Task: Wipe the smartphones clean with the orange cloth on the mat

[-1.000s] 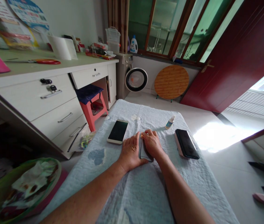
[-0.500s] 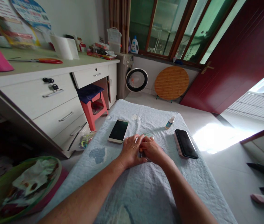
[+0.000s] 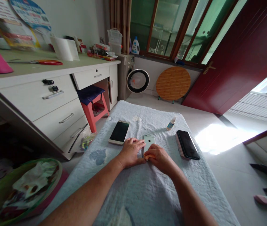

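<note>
A silver smartphone (image 3: 149,140) with a dark apple logo lies back side up on the cloth-covered table. My left hand (image 3: 130,153) rests flat at its left side, fingers stretched and fingertips touching the edge; the thumb reaches to the lower corner. My right hand (image 3: 159,157) is closed on a small orange cloth (image 3: 149,156), pressed against the phone's lower part, which the hand partly hides. A gold-rimmed smartphone (image 3: 119,132) lies screen up left of my hands. To the right is a black phone in a case (image 3: 188,145). Beyond stands a small spray bottle (image 3: 171,123).
A light blue quilted cloth (image 3: 133,194) covers the table. On the left are a desk (image 3: 53,108) with drawers, a pink stool (image 3: 95,108) and a waste basket (image 3: 61,175). A washing machine (image 3: 125,78) with its door open and a round wooden tabletop (image 3: 173,83) stand behind.
My hands have moved apart, uncovering the silver smartphone's back. The right hand has slid down toward its lower end with the orange cloth; the left has shifted slightly left.
</note>
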Action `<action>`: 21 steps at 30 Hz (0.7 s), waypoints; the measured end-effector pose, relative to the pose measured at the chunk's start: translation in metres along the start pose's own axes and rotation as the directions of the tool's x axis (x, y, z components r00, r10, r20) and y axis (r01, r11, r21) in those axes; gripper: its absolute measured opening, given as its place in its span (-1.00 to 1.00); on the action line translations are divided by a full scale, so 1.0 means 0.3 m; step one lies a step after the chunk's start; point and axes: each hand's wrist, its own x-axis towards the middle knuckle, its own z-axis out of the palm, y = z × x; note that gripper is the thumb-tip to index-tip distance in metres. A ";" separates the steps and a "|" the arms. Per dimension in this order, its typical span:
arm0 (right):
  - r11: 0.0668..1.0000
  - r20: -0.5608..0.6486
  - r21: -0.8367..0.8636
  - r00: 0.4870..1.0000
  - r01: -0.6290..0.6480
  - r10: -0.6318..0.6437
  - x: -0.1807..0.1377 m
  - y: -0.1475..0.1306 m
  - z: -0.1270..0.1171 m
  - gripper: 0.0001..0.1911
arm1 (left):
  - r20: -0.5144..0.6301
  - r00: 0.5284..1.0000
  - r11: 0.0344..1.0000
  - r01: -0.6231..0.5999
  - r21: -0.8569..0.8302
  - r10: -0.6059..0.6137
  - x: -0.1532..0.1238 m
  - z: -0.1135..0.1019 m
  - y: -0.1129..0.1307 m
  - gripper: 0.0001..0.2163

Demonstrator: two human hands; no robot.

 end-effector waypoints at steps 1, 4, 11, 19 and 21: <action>1.000 -0.032 -0.006 0.999 -0.020 0.019 0.001 0.016 -0.004 -0.75 | 0.004 1.000 1.000 0.003 -0.002 -0.003 0.000 -0.004 0.002 -0.33; 0.995 -0.172 -0.033 0.981 -0.096 0.089 0.013 0.064 -0.009 -0.76 | 0.006 1.000 1.000 0.008 -0.005 -0.008 0.000 -0.008 0.006 -0.30; 0.981 -0.306 -0.114 0.945 -0.156 0.114 0.067 0.099 0.031 -0.75 | 0.009 1.000 1.000 0.012 -0.025 -0.011 -0.001 -0.012 0.019 -0.27; 0.998 -0.046 -0.063 0.999 -0.003 0.000 0.041 0.003 0.016 -0.76 | 0.016 1.000 1.000 -0.017 -0.015 0.018 0.000 -0.008 0.010 -0.35; 0.999 0.017 -0.041 1.000 -0.003 0.004 0.025 -0.017 0.003 -0.76 | 0.015 0.999 1.000 -0.029 -0.008 0.029 0.001 -0.006 0.005 -0.39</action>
